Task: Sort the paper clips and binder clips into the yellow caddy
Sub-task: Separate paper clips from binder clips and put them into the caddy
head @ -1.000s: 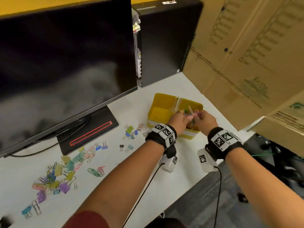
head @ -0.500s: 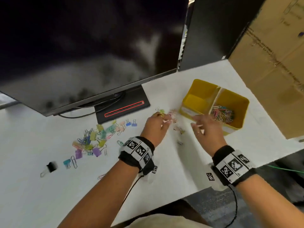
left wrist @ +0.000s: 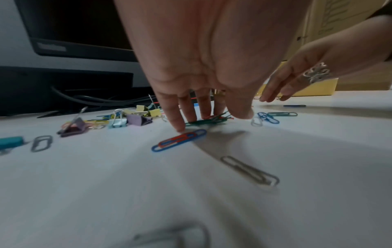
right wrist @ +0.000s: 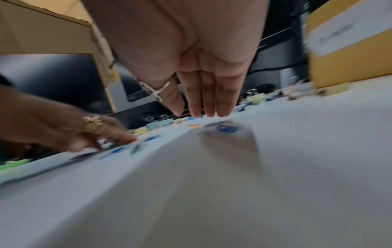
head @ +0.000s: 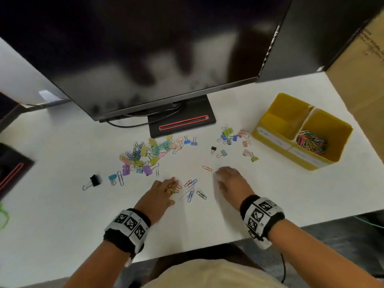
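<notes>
I see the caddy (head: 270,136) at the right of the frame on the surface (head: 62,215), paper clips (head: 310,141) in its right compartment. The monitor (head: 145,48) fills the top. Binder clips (head: 145,156) lie mid-frame below it, loose paper clips (head: 192,190) between my left hand (head: 160,194) and right hand (head: 232,183).

black wristbands (head: 127,227) with white marker tags, gold rings (head: 169,191) left, silver ring (left wrist: 316,73) right.

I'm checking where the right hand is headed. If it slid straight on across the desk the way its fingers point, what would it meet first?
Probably the orange paper clip, lying just past the right hand, whose fingertips hang straight down near the table. Depth is unclear; it may pass slightly beside the clip.
</notes>
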